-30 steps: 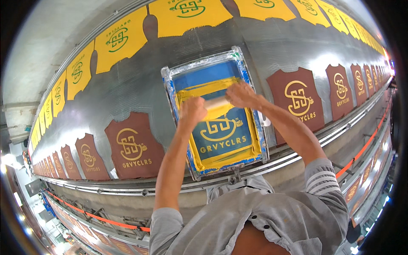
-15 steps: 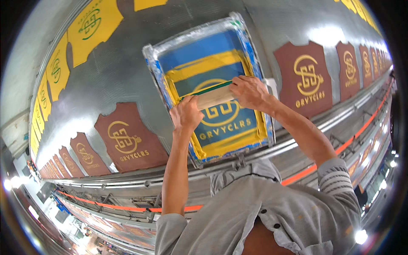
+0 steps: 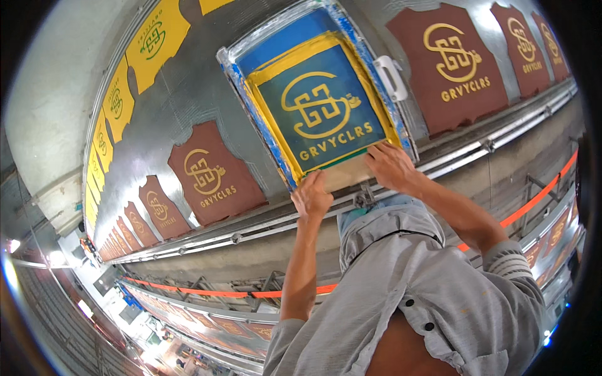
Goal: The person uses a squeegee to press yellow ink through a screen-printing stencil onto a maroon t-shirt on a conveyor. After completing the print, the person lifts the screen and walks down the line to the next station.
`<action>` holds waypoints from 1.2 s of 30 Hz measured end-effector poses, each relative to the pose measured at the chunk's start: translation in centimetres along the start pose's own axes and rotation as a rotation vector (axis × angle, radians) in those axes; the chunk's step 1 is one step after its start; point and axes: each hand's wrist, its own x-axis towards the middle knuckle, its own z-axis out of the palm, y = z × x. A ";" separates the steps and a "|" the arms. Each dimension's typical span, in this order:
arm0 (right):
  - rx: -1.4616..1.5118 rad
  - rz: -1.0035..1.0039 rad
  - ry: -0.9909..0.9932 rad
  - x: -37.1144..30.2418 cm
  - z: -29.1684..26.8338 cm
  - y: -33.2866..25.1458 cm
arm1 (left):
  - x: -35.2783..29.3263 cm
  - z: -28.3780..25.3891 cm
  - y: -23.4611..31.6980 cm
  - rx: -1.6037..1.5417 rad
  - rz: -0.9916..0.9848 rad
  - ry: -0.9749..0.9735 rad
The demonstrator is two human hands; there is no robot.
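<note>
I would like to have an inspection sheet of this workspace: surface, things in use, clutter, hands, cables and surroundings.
Surface: long grey table with metal rail along the near edge.
Things in use: framed screen with yellow ink around its design; wooden squeegee with green edge, at the screen's near end; maroon garment pieces on both sides, bearing yellow designs.
Clutter: nothing seen.
Hands: left hand and right hand hold the squeegee's two ends.
Cables: nothing seen clearly.
Surroundings: yellow garment pieces along the far edge; orange strip behind the person.
</note>
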 end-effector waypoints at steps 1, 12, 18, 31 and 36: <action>0.078 -0.011 -0.026 0.0 -0.1 0.4 | 0.1 -0.2 -0.1 0.019 -0.021 -0.067; 0.524 0.667 0.614 10.7 -2.6 13.8 | 2.8 0.6 2.1 0.046 0.012 -0.079; 0.629 0.764 0.678 11.8 -6.9 8.9 | 1.2 -1.0 0.4 -0.120 0.000 -0.135; 0.843 0.601 0.746 27.0 9.5 -18.6 | -8.9 -11.1 -31.3 0.008 -0.088 -0.080; 0.811 0.722 0.610 29.1 10.3 -23.4 | -9.9 -13.0 -36.7 0.037 -0.001 -0.075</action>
